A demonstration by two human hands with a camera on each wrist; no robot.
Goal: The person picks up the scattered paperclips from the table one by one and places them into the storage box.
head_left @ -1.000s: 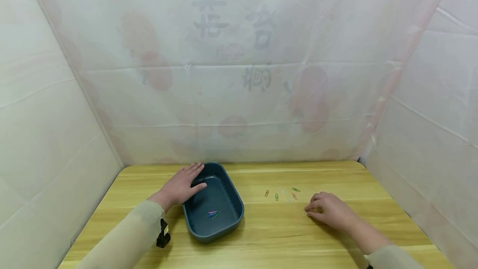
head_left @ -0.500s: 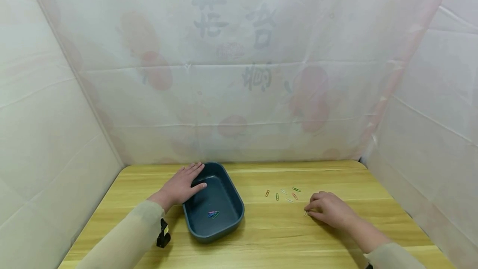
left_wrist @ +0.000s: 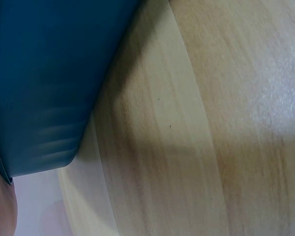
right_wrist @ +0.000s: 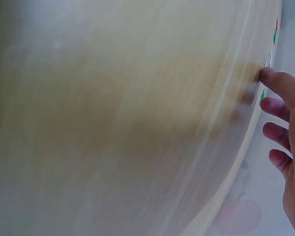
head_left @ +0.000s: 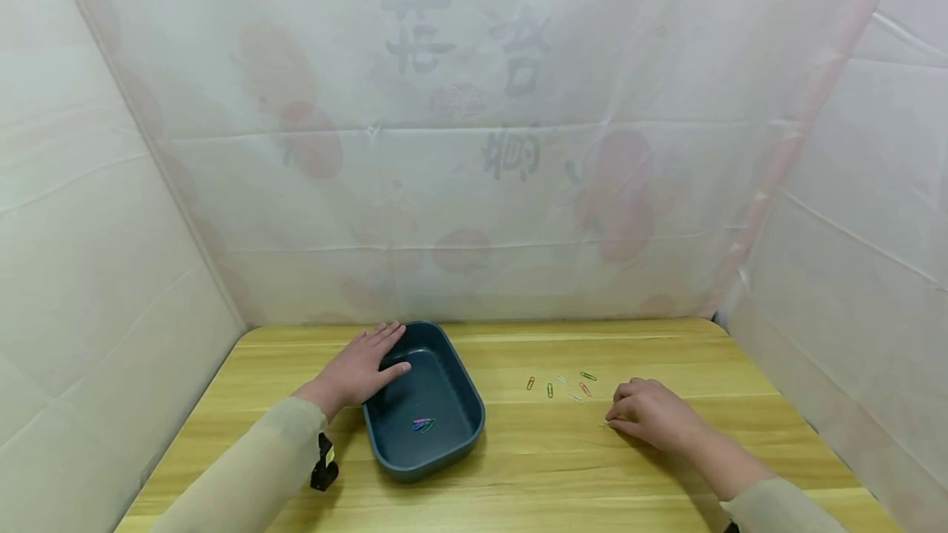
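Right hand, fingers curled, pinches a pale paper clip against the table; judged best to nip it firmly at the fingertips before lifting; left hand rests flat and relaxed on the blue tray rim.

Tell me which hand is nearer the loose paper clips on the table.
Right. The right hand rests just beside the loose paper clips; the left hand lies on the blue tray's far rim, across the table.

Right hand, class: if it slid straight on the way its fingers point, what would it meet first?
The right hand points left; first comes the pale paperclip at its fingertips, probably then the dark blue plastic tray.
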